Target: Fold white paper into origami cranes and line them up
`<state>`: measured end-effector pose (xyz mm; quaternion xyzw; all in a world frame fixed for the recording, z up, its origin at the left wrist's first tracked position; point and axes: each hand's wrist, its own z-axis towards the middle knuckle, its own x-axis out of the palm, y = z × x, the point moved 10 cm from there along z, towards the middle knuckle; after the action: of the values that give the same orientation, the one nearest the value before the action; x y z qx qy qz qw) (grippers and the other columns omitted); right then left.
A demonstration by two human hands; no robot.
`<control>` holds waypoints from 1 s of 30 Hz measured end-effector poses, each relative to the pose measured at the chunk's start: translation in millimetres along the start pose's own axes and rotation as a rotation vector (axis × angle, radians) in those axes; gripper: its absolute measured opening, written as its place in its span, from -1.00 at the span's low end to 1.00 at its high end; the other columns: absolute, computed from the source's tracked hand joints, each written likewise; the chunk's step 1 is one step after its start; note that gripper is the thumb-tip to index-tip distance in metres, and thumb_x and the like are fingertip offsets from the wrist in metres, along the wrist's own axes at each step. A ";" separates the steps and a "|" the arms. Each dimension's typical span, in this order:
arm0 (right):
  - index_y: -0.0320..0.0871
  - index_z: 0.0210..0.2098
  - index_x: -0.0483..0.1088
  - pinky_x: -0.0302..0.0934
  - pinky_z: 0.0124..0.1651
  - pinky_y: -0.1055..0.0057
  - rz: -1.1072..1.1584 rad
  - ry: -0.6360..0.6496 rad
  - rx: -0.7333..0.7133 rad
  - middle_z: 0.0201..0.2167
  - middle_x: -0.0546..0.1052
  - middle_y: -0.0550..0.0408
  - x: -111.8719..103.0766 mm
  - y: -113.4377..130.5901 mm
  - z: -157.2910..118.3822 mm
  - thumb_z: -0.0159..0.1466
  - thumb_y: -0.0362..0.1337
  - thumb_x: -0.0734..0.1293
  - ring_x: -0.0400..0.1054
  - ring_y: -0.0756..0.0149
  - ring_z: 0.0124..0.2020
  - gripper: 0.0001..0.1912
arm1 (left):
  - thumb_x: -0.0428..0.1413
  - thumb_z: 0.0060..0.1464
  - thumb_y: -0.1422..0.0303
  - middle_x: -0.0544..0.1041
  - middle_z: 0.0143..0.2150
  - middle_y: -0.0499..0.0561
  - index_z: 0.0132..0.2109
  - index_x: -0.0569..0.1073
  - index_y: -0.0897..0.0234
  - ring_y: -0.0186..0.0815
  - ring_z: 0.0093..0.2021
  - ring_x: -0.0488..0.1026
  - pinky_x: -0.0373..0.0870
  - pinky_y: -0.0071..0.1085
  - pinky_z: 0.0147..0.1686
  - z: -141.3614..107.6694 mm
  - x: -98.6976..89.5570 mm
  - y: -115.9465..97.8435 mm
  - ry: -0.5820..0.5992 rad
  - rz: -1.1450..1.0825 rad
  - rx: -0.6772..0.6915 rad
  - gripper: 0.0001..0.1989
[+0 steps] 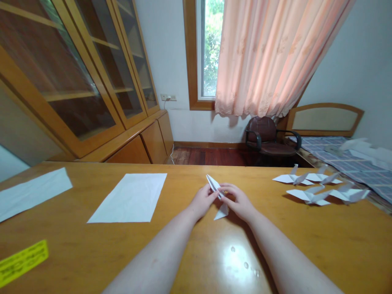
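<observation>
A partly folded piece of white paper [223, 211] is held between my two hands over the middle of the wooden table [122, 253]. My left hand [202, 201] pinches its left side, the fingers closed on it. From the right, my right hand [235, 199] grips the paper with thumb and fingers. One narrow folded point sticks up past the fingertips, and a wider white flap hangs below them. Several folded white paper cranes [309, 195] stand at the right of the table.
A flat white sheet [131, 198] lies left of my hands, with another sheet [33, 192] at the far left. A yellow label [24, 261] is at the lower left. Beyond the table are a glass-doored cabinet [122, 122], a chair [263, 134] and a bed [343, 151].
</observation>
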<state>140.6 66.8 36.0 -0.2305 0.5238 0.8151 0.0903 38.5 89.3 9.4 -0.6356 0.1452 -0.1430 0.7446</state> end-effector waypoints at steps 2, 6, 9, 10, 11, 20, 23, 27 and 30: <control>-0.06 -0.10 0.42 0.16 0.06 0.18 -0.012 0.015 -0.019 -0.02 0.38 -0.04 0.8 1.3 0.2 0.17 -0.24 0.27 0.26 0.18 0.01 -0.71 | 0.05 0.06 0.29 0.48 -0.11 0.11 -0.10 0.37 0.36 -0.23 -0.12 0.41 0.32 -0.30 -0.08 0.7 -2.0 1.3 -0.014 0.011 0.000 -0.71; -0.05 -0.13 0.45 0.12 0.10 0.18 -0.025 0.029 -0.037 -0.03 0.38 -0.02 1.9 2.4 0.9 0.16 -0.26 0.28 0.27 0.19 0.00 -0.73 | 0.05 0.05 0.29 0.49 -0.15 0.10 -0.11 0.37 0.37 -0.24 -0.17 0.43 0.34 -0.33 -0.15 0.8 -3.8 2.9 -0.035 0.034 -0.023 -0.71; -0.04 -0.16 0.46 0.13 0.10 0.18 -0.017 0.026 -0.032 -0.04 0.39 -0.01 2.1 2.4 0.6 0.16 -0.26 0.28 0.27 0.19 -0.01 -0.74 | 0.04 0.02 0.37 0.50 -0.19 0.07 -0.14 0.40 0.35 -0.26 -0.19 0.42 0.33 -0.36 -0.17 0.4 -6.4 2.1 -0.063 0.087 -0.048 -0.76; -0.04 -0.16 0.47 0.14 0.09 0.18 -0.012 0.020 -0.029 -0.05 0.39 -0.01 1.7 2.2 0.4 0.17 -0.26 0.27 0.28 0.19 -0.01 -0.75 | 0.03 0.02 0.38 0.51 -0.20 0.05 -0.15 0.41 0.35 -0.27 -0.20 0.42 0.33 -0.37 -0.18 0.3 -7.5 2.2 -0.073 0.101 -0.058 -0.77; -0.04 -0.17 0.47 0.15 0.07 0.19 -0.009 0.009 -0.026 -0.06 0.40 -0.01 0.8 1.8 0.3 0.17 -0.25 0.26 0.29 0.20 -0.03 -0.75 | 0.02 0.01 0.39 0.51 -0.22 0.04 -0.16 0.41 0.34 -0.28 -0.22 0.42 0.33 -0.38 -0.20 0.2 -8.4 2.9 -0.081 0.112 -0.067 -0.78; -0.12 -0.30 0.44 0.26 -0.18 0.33 -0.002 -0.145 0.042 -0.33 0.48 0.03 -11.3 -8.7 1.3 0.16 -0.21 0.27 0.36 0.29 -0.28 -0.83 | 0.00 0.07 0.25 0.49 -0.32 0.02 -0.24 0.42 0.34 -0.30 -0.32 0.39 0.30 -0.42 -0.31 1.7 -4.3 17.4 0.002 0.259 -0.056 -0.75; -0.15 -0.36 0.37 0.25 -0.28 0.37 0.020 -0.169 0.124 -0.42 0.46 0.08 -11.6 -18.3 0.1 0.12 -0.18 0.30 0.34 0.32 -0.39 -0.83 | -0.02 0.08 0.24 0.50 -0.30 0.02 -0.23 0.42 0.34 -0.29 -0.31 0.40 0.30 -0.42 -0.30 0.8 -0.7 14.4 0.041 0.295 -0.019 -0.74; -0.15 -0.42 0.30 0.23 -0.33 0.40 0.036 -0.185 0.151 -0.47 0.43 0.12 -11.8 -22.0 -0.7 0.10 -0.17 0.32 0.32 0.34 -0.42 -0.82 | -0.01 0.07 0.22 0.49 -0.32 0.02 -0.26 0.42 0.33 -0.28 -0.31 0.40 0.29 -0.42 -0.31 -0.2 -0.7 10.1 0.042 0.351 -0.006 -0.74; -0.15 -0.42 0.32 0.24 -0.32 0.39 0.034 -0.165 0.149 -0.47 0.44 0.11 -10.6 -21.2 -0.3 0.11 -0.19 0.31 0.33 0.34 -0.42 -0.85 | 0.03 0.05 0.25 0.49 -0.34 0.02 -0.27 0.41 0.32 -0.28 -0.33 0.41 0.31 -0.40 -0.32 0.3 -2.2 8.6 0.015 0.352 -0.028 -0.79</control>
<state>158.2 76.8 23.7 -0.1462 0.5777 0.7914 0.1363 36.8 91.7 1.0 -0.6096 0.2616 -0.0132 0.7482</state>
